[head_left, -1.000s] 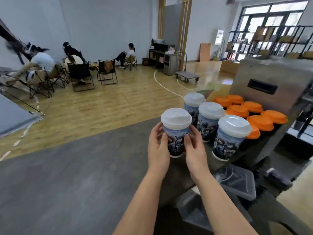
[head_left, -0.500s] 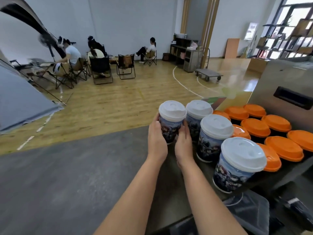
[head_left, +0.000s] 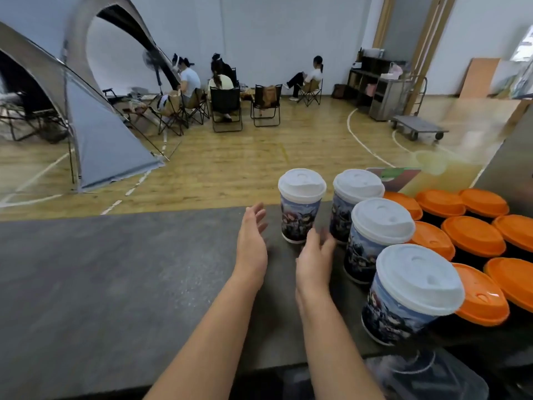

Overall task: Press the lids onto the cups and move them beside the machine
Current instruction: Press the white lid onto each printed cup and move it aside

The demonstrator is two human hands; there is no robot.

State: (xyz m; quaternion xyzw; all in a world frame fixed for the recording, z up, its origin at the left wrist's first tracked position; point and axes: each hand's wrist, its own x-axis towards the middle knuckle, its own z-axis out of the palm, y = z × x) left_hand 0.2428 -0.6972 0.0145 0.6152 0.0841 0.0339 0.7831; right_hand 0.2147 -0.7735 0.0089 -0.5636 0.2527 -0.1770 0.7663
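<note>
Several printed paper cups with white lids stand on the dark table [head_left: 101, 284]. The far-left cup [head_left: 301, 206] stands alone, just beyond my hands. Another cup [head_left: 356, 197] stands to its right, then a third [head_left: 377, 241] and the nearest cup [head_left: 409, 295] in a row toward me. My left hand [head_left: 252, 241] hovers with straight fingers a little left of the far-left cup, not touching it. My right hand [head_left: 315, 255] is relaxed just in front of that cup's base, holding nothing. The metal machine [head_left: 516, 157] shows at the right edge.
Several black cups with orange lids [head_left: 473, 235] fill the table's right side beside the machine. A clear plastic container [head_left: 432, 376] lies below the table's near edge. Beyond the table are a wooden floor, a grey tent [head_left: 95, 134] and seated people on folding chairs.
Both hands carried the cup forward, set it on the table left of the row, and have let go and drawn back. The camera has turned left.
</note>
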